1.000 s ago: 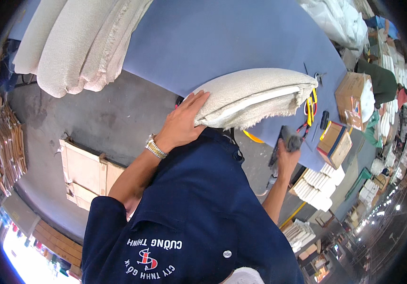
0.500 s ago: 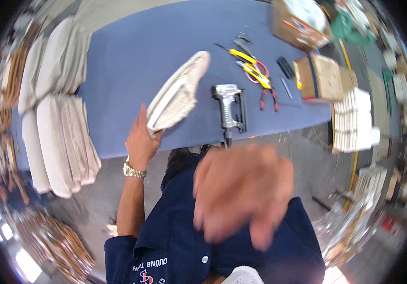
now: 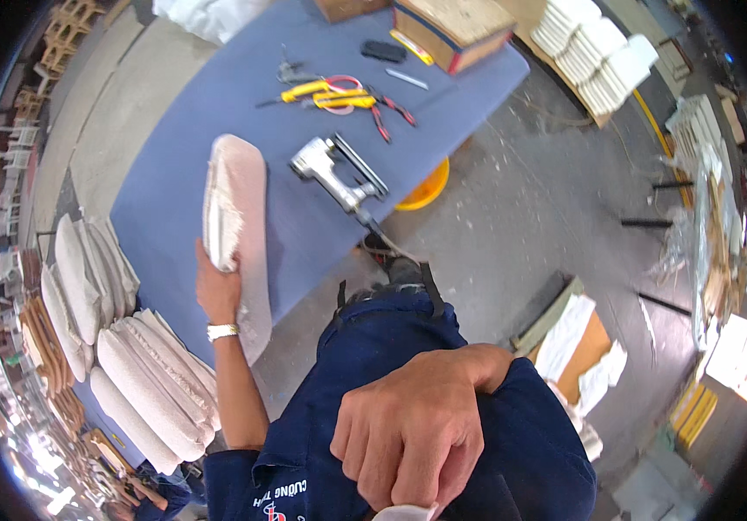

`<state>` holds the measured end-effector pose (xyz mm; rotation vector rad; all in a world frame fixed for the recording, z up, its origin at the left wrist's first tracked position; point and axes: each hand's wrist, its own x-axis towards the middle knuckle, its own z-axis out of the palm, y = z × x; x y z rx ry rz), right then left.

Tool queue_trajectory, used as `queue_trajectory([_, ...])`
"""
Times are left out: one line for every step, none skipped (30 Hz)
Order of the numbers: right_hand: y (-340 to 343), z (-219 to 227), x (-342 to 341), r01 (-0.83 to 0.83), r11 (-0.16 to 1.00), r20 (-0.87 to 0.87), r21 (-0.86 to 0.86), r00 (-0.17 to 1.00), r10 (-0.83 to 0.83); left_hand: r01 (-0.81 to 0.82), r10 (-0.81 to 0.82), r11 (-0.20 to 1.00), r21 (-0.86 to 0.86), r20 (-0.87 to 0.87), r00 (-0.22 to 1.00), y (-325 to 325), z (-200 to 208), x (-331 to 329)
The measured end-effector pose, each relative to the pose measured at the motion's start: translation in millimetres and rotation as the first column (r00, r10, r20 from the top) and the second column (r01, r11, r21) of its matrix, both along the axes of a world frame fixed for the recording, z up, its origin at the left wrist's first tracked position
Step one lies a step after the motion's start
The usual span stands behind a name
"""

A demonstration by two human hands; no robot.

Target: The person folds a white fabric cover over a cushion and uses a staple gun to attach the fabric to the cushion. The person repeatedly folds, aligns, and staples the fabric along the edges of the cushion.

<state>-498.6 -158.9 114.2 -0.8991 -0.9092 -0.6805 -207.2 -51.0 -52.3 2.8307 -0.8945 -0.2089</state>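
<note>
In the head view, the left hand (image 3: 217, 291) is clamped on the near end of the pale seat cushion (image 3: 236, 227), which lies on the blue table (image 3: 165, 187) left of the staple gun (image 3: 336, 174). The right hand (image 3: 417, 430) is curled close to the camera, a white scrap at its fingertips. The cushion overhangs the table's near edge and could tip off if released; beyond the staple gun, the open wooden box (image 3: 456, 30) shows only a flat tan filling.

One head-worn fisheye view looking steeply down from above the person's own chest, blue counter (image 3: 174, 200) lying far and left, floor (image 3: 530, 217) spreading right, right hand (image 3: 417, 434) looming very near the lens at the near edge, straight edges bending toward the rim
</note>
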Motion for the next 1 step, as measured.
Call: queue_trajectory([11.0,-0.6,-8.5,0.037,0.999,-0.031,0.03,0.999,-0.036,0.017,-0.017,0.999,-0.034,0.017,1.0,6.4,-8.8,4.9])
